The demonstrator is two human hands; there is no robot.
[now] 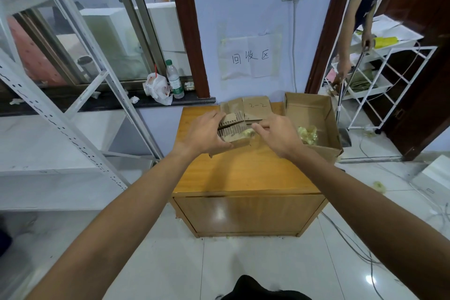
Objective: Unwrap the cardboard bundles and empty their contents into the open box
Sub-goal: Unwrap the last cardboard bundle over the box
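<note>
A corrugated cardboard bundle [235, 130] is held over the far part of a small wooden cabinet [246, 170]. My left hand [203, 133] grips its left side. My right hand [277, 135] pinches the bundle's right edge, where yellowish crumpled material [248, 132] shows. Behind the bundle lies another folded cardboard piece [255, 107] marked "2-2". The open box [311, 109] stands on the cabinet's right rear, with a clump of the same yellowish material [307, 134] inside.
A white metal shelf frame [60, 114] stands at the left. A windowsill holds a water bottle [174, 79] and a plastic bag [157, 87]. At the right, another person [353, 39] stands by a white wire rack [379, 85]. Cables [350, 243] and yellow scraps lie on the tiled floor.
</note>
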